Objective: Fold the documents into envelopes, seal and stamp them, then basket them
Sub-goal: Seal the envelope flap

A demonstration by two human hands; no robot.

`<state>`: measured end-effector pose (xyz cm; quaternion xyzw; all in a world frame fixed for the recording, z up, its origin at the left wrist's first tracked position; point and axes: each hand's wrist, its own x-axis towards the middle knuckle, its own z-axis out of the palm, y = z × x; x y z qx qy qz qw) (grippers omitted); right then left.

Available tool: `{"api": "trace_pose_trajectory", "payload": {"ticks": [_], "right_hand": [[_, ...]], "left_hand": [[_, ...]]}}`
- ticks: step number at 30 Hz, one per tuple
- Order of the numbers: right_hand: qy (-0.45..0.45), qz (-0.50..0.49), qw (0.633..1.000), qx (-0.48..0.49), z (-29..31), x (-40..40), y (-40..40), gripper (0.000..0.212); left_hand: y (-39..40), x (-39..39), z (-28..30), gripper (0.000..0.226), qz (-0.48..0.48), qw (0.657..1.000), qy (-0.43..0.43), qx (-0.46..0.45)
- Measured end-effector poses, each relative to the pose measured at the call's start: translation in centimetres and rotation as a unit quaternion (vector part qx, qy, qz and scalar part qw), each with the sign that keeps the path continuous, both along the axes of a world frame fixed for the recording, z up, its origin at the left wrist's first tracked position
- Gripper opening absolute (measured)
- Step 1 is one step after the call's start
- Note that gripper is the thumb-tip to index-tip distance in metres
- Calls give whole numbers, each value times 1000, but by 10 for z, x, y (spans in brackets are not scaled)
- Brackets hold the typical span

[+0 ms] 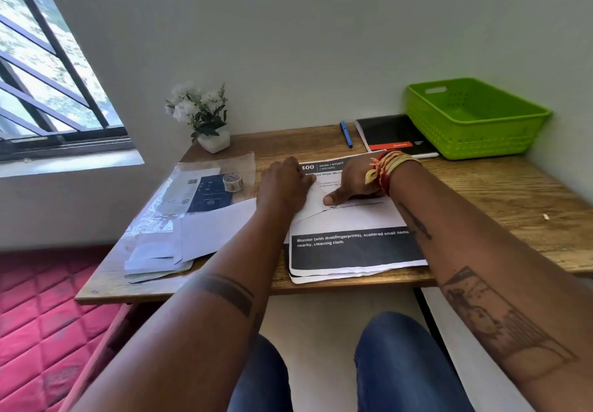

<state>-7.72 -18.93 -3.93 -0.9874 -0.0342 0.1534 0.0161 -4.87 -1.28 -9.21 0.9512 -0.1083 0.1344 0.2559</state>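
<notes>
A wooden desk (481,193) fills the view. A green basket (475,119) sits far right, seemingly empty, so nothing is finished. A stack of printed documents (353,251) lies near centre, loose envelopes (192,235) to its left. On the stack, the left hand (284,183) presses flat on an envelope (313,203) while the right hand (353,183) presses its flap closed with the thumb. A tape roll (232,182) waits left. Stamping and basketing remain.

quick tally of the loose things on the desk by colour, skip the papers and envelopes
green plastic basket: 1
blue pen: 1
black notebook with red band: 1
white pot of white flowers: 1
pale patterned tape roll: 1
total: 5
</notes>
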Motion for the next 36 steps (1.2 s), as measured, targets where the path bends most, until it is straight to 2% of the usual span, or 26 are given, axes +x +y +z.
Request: {"api": "trace_pose_trajectory", "payload": {"ticks": [5,12,16,21,27,30,32,36], "right_hand": [[7,19,1000,-19,0,0,-1,64],[10,-2,1000,24,-2,1,-2,63],[13,2,1000,15,-1,0,-1,68],[14,-24,999,32,-5,0,-2,71],[-1,-38,997,71,-3,-11,0,75],[-19,-59,991,121,0,-19,1,68],[-31,-88,976,199,3,-23,1,63],[-81,-140,882,444,5,-35,6,29]], "left_hand": [[-1,1,0,29,13,1000,-5,3],[0,-14,3,29,11,999,-42,-17],[3,-14,1,37,-8,999,-21,38],[5,-6,2,25,7,1000,3,-11],[4,0,8,24,2,998,49,-40],[5,1,15,21,-27,996,46,-75],[6,-2,27,22,-42,993,36,-104],[6,-10,63,17,-57,987,0,-153]]}}
